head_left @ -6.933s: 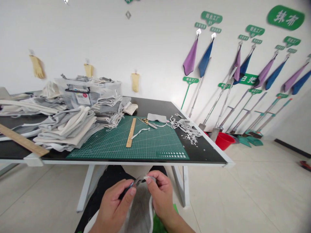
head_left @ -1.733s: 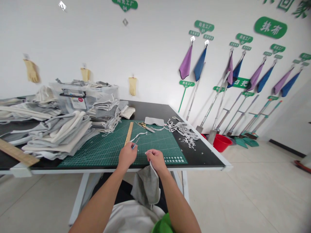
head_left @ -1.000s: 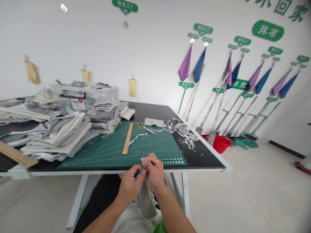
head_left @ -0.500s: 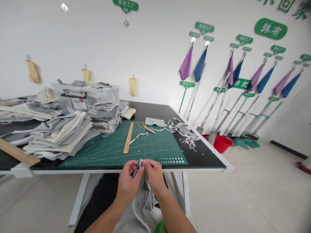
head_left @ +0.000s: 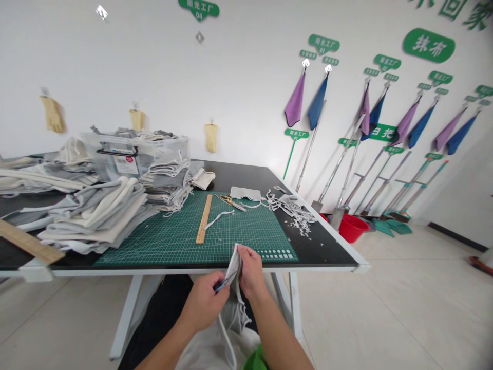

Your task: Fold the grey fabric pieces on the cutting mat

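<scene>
Gray cloth (head_left: 233, 263) is held up between the two hands, just in front of the near edge of the table (head_left: 239, 173), its loose lower part hanging down toward the lap. The right hand (head_left: 251, 267) has its grip clamped on the top of the cloth, fingertips pinching the edge; the left hand (head_left: 208, 298) is closed around a small blue-handled tool, apparently snips (head_left: 221, 284). Their thin blade points up at the cloth; whether it touches, or whether the blades are parted, I cannot tell.

To work the edge well, I would pull the cloth gently taut between the hands, so it does not fold into the blades. The right fingertips sit beyond the tip and in line with it, so short, shallow strokes that stop well below them seem safest. Loose folds hanging near the left hand could get caught; letting them fall clear should help. Working over the cutting mat (head_left: 262, 234) might catch any trimmings and give a steadier rest.
</scene>
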`<state>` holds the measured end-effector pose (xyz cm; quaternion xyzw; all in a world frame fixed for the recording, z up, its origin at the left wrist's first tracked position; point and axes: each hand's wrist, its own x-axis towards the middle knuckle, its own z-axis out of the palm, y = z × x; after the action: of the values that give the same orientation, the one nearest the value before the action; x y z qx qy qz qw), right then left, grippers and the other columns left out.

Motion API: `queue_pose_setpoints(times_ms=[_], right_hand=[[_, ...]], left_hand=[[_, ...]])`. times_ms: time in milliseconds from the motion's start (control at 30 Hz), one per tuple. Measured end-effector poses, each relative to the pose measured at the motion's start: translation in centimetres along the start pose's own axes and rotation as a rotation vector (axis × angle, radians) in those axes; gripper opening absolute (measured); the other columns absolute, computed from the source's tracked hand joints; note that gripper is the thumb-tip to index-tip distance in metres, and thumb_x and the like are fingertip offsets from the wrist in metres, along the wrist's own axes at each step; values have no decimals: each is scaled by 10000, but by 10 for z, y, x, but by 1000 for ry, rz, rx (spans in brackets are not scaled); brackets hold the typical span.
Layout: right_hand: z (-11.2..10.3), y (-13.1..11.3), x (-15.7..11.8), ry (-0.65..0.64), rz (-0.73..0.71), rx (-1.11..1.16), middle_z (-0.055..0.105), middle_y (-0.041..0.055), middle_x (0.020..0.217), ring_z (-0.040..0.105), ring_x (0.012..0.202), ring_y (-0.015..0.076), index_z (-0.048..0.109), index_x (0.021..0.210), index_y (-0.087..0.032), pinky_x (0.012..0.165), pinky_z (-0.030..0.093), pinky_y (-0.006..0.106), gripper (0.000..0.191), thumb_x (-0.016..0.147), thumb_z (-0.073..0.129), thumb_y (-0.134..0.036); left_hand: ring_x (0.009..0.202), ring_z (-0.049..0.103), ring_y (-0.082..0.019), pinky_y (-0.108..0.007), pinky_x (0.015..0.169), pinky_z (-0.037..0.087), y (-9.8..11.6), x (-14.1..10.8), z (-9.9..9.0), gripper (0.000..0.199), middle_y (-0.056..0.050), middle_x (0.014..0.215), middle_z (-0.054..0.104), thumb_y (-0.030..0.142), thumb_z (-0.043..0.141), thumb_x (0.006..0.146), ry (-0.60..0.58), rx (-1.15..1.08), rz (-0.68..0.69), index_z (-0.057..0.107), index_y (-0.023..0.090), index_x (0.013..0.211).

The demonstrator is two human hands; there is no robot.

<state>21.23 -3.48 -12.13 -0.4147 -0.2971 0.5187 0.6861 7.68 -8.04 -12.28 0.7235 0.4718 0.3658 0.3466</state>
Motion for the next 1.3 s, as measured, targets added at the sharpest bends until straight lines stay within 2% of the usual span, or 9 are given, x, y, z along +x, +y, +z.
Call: queue_pose_setpoints(times_ms=[200, 367, 567, 700, 800, 1033, 1100, 1167, 1300], right_hand=[[-6, -15, 4, 57, -69, 43, 668, 15, 726, 524, 642, 118, 739, 773, -151, 599, 410, 225, 284, 675, 763, -416], [-13, -34, 10, 136, -114, 94, 649, -5, 687, 523, 621, 110, 731, 768, -152, 590, 421, 224, 299, 652, 779, -423], [-26, -39, 15, 334, -216, 103, 664, -14, 747, 580, 695, 126, 703, 835, -171, 644, 468, 241, 330, 692, 715, -468], [-33, -43, 16, 448, -293, 144, 677, -3, 836, 605, 784, 134, 683, 908, -167, 710, 490, 251, 347, 728, 684, -463], [-37, -53, 16, 508, -363, 148, 682, 4, 876, 621, 835, 150, 668, 951, -168, 749, 505, 276, 362, 739, 666, -461], [-48, -77, 15, 568, -403, 93, 663, -19, 784, 612, 694, 155, 652, 998, -187, 629, 504, 293, 383, 769, 619, -493], [-48, -81, 13, 577, -435, 102, 673, -8, 815, 621, 713, 159, 649, 1003, -183, 642, 511, 298, 370, 781, 611, -477], [-47, -85, 8, 579, -450, 163, 682, 8, 855, 629, 755, 160, 653, 998, -174, 675, 518, 293, 352, 774, 633, -444], [-45, -87, -9, 530, -426, 123, 695, 26, 867, 628, 766, 159, 680, 957, -164, 672, 506, 273, 338, 754, 674, -433]], left_hand=[[553, 414, -110, -253, 553, 234, -6, -5, 6, 203, 48, 560, 443, 252, 460, 810, -51, 149, 8, 488, 191, 619], [570, 455, -118, -247, 560, 250, -12, -13, 10, 154, 43, 584, 498, 244, 475, 814, -101, 134, 15, 543, 192, 686], [655, 509, -136, -243, 609, 302, -10, -20, -5, 170, 24, 680, 565, 258, 448, 859, -176, 52, 32, 592, 188, 800], [679, 508, -141, -248, 635, 311, -4, -23, -19, 202, 15, 705, 562, 305, 430, 892, -216, 78, 70, 574, 193, 805], [683, 514, -141, -249, 642, 309, -2, -25, -24, 162, 16, 709, 567, 273, 441, 881, -250, 131, 88, 559, 201, 797], [747, 543, -153, -244, 676, 337, 0, -31, -26, 113, 9, 770, 613, 233, 468, 845, -297, 216, 84, 574, 218, 808], [718, 537, -145, -238, 663, 354, 1, -31, -30, 136, 13, 742, 602, 245, 460, 855, -264, 177, 62, 575, 216, 788], [701, 539, -143, -232, 655, 386, 1, -29, -36, 181, 9, 732, 602, 287, 443, 876, -164, 101, 45, 587, 215, 792], [733, 588, -157, -229, 684, 470, 1, -27, -48, 245, -8, 767, 647, 410, 492, 863, 236, -42, 46, 632, 210, 850]])
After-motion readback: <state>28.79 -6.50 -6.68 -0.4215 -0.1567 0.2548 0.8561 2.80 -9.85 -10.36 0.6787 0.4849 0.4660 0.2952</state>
